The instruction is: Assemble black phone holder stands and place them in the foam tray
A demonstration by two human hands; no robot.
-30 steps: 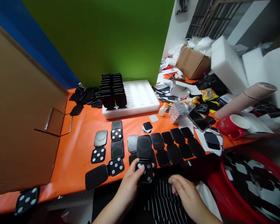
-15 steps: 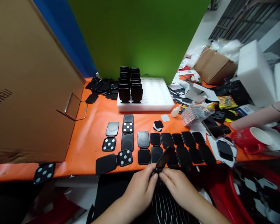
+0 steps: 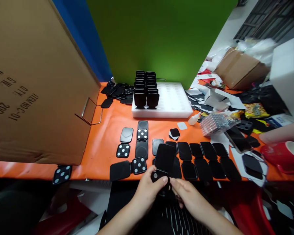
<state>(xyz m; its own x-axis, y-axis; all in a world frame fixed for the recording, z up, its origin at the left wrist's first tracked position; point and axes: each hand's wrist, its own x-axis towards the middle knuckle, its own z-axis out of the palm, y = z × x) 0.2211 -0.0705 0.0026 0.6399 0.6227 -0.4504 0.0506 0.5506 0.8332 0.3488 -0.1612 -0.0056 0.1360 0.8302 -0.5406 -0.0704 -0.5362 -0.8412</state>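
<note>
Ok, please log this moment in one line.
left hand: holds opened black case | right hand: at its edge | white block: black panels upright

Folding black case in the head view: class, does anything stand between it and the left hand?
Nothing visible does: the left hand holds the folding black case by its lower half, thumb across it.

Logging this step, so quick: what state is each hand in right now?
Left hand: closed, holding a hinged black case.
Right hand: curled at the case's edge; whether it grips anything cannot be told.
</note>
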